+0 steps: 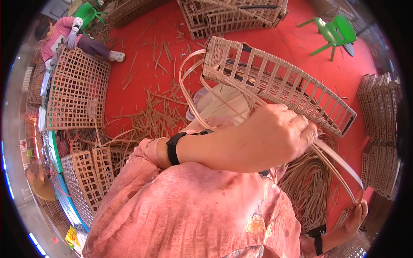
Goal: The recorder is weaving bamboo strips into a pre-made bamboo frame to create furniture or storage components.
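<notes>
Working nearest to us, our left hand (279,133), wearing a black wristband, crosses to about three o'clock and closes its fingers tightly on the flat cane strips (335,159) just where they meet the woven rattan frame (279,81). Down at five o'clock our right hand (357,215) pinches the strips' far ends, fingers nearly shut. We judge the strips light, springy and smooth, liable to kink, best gripped close to the weave. Looped strips arc toward eleven o'clock over the frame, which looks stiff and light. Farther off, scraps litter the red floor (137,56); another worker (60,34) sits at ten o'clock, a green chair (337,32) at one.
</notes>
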### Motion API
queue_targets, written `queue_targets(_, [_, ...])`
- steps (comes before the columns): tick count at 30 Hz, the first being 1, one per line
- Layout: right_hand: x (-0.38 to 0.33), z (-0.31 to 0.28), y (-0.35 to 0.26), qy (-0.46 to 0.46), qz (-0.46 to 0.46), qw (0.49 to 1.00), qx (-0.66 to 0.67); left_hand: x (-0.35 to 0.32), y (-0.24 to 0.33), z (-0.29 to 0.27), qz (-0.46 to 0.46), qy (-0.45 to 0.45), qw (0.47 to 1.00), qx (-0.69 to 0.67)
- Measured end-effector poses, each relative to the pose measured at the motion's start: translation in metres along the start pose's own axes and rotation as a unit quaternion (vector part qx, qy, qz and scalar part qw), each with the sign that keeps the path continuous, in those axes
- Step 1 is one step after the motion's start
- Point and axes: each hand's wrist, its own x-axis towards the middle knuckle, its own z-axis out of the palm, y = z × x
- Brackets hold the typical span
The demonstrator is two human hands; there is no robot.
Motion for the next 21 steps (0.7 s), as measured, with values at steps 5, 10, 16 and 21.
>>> queue_targets(5, [-0.028,-0.038,0.006,0.024,0.094,0.995,-0.04,0.044,0.024,0.018,0.079,0.097,0.99,0.07])
queue_targets(10, [-0.065,-0.051,0.023,0.087,0.12,0.988,-0.044,0.088,0.037,0.037,0.169,0.035,0.984,-0.037])
queue_targets(16, [-0.127,0.025,-0.022,0.17,-0.141,0.933,-0.283,0.149,0.067,0.116,0.157,-0.302,0.938,-0.063])
queue_targets(21, [-0.147,-0.102,0.026,0.185,0.164,0.961,-0.121,0.133,0.072,0.207,0.133,-0.372,0.915,-0.081])
